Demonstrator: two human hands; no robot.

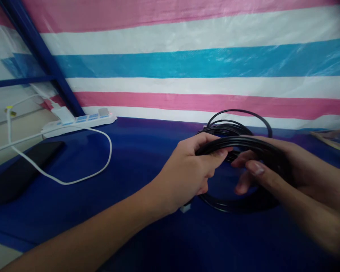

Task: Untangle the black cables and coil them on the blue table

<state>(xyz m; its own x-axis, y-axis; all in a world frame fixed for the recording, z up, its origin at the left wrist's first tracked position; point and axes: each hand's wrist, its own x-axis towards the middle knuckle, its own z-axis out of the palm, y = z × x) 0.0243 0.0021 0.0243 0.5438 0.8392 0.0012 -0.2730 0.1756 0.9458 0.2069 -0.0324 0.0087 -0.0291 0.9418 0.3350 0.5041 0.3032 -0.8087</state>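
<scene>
A coil of thin black cable (238,130) is held up over the blue table (136,151), right of the middle. My left hand (191,170) pinches the near strands of the coil between thumb and fingers. My right hand (272,166) is wrapped around the coil's right side, its fingers curled over the strands. A small white connector (185,208) hangs just below my left hand. The lower loops of the coil rest on the table beneath my hands.
A white power strip (79,121) lies at the back left with a white cable (82,177) looping over the table. A black phone (19,173) lies at the left edge. A striped pink, white and blue sheet (187,64) hangs behind.
</scene>
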